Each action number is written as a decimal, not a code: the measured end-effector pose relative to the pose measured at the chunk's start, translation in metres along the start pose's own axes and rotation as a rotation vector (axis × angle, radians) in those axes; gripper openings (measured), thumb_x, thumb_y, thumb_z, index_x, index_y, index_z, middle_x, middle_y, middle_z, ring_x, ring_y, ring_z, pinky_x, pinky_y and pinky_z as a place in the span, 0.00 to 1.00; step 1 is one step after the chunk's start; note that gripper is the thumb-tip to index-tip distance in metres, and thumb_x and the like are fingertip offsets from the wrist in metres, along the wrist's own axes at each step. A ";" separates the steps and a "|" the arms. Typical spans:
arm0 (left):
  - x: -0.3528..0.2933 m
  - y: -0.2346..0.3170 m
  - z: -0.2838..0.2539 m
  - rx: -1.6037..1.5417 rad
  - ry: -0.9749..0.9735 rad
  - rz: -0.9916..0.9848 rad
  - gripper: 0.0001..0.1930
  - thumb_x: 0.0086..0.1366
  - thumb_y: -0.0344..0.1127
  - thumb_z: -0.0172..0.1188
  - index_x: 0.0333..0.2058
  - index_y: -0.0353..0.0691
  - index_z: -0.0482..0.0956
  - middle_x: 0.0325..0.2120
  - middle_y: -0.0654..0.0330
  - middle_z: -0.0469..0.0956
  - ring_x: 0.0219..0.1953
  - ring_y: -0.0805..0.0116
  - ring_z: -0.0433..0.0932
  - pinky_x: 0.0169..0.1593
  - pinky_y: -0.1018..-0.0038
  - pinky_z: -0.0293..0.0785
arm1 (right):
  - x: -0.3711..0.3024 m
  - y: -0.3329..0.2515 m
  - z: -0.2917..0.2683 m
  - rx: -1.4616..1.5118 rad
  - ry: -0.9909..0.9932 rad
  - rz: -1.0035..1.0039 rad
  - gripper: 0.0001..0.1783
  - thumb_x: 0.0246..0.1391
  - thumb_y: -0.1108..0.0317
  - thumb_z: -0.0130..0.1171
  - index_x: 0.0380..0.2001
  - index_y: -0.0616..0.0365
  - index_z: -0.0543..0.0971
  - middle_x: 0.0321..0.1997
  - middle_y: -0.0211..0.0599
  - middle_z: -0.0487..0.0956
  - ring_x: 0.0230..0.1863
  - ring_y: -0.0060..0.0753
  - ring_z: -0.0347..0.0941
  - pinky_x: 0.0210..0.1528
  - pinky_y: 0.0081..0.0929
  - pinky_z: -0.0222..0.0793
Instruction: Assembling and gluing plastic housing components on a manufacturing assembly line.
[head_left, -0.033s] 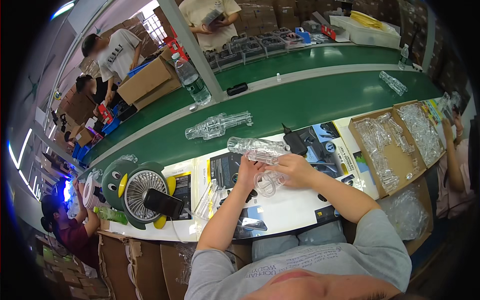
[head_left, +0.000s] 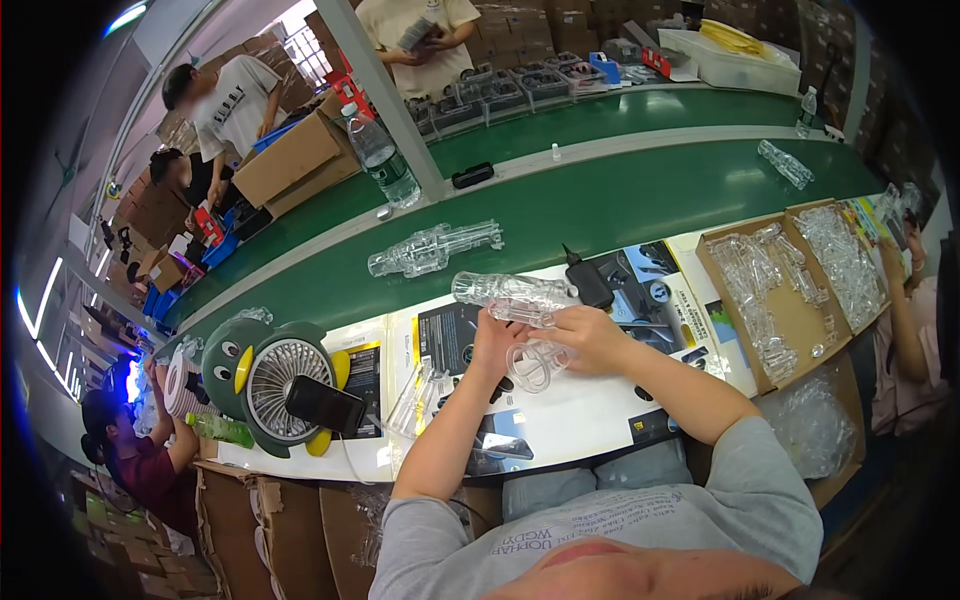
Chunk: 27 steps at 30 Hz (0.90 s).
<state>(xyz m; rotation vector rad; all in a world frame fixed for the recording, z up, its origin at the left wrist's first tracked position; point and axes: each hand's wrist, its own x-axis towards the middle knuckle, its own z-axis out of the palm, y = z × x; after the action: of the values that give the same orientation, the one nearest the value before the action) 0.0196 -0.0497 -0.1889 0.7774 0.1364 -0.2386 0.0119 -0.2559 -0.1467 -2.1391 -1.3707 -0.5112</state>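
Both my hands are closed around a long transparent plastic part (head_left: 500,290) above the white work surface. My left hand (head_left: 493,346) grips its underside near the left half. My right hand (head_left: 592,338) holds the right end with bent fingers. Below the right fingers hangs a round, ring-shaped transparent piece (head_left: 540,366); whether it is joined to the long part cannot be made out. Another transparent plastic assembly (head_left: 435,250) lies on the green belt beyond. A small black dropper bottle (head_left: 590,284) stands just past my right hand.
A penguin-shaped fan (head_left: 280,390) with a phone (head_left: 326,405) against it stands left, beside a green bottle (head_left: 220,429). Cardboard trays (head_left: 748,310) of transparent parts lie right. A water bottle (head_left: 381,158) stands by the metal post (head_left: 385,90). Co-workers are left, right and across the belt.
My hands and the transparent part stay nearly in place. Across the belt, a person's hands have tilted the dark item they hold.
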 end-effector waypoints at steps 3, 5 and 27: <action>-0.006 0.006 -0.002 -0.034 -0.164 -0.028 0.25 0.61 0.52 0.40 0.49 0.40 0.65 0.47 0.51 0.69 0.51 0.58 0.68 0.54 0.61 0.65 | -0.001 0.002 0.005 0.010 0.014 -0.013 0.28 0.27 0.69 0.65 0.41 0.51 0.77 0.46 0.38 0.76 0.47 0.40 0.72 0.49 0.36 0.68; -0.013 0.010 0.013 -0.122 -0.170 -0.048 0.26 0.61 0.52 0.40 0.50 0.40 0.65 0.48 0.51 0.69 0.52 0.58 0.68 0.55 0.60 0.64 | -0.003 0.003 0.005 0.017 0.016 -0.012 0.27 0.27 0.69 0.65 0.41 0.51 0.77 0.49 0.38 0.75 0.49 0.40 0.71 0.50 0.36 0.67; -0.021 0.046 -0.009 -0.126 0.037 0.262 0.24 0.61 0.44 0.49 0.51 0.35 0.60 0.50 0.48 0.67 0.51 0.53 0.69 0.55 0.57 0.68 | -0.010 0.013 -0.015 0.815 0.013 0.620 0.26 0.51 0.58 0.58 0.50 0.57 0.65 0.37 0.33 0.75 0.42 0.25 0.71 0.48 0.25 0.64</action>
<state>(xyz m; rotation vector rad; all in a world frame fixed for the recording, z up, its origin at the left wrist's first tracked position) 0.0113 -0.0082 -0.1601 0.6666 0.0824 0.0321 0.0193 -0.2766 -0.1439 -1.7032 -0.6483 0.2506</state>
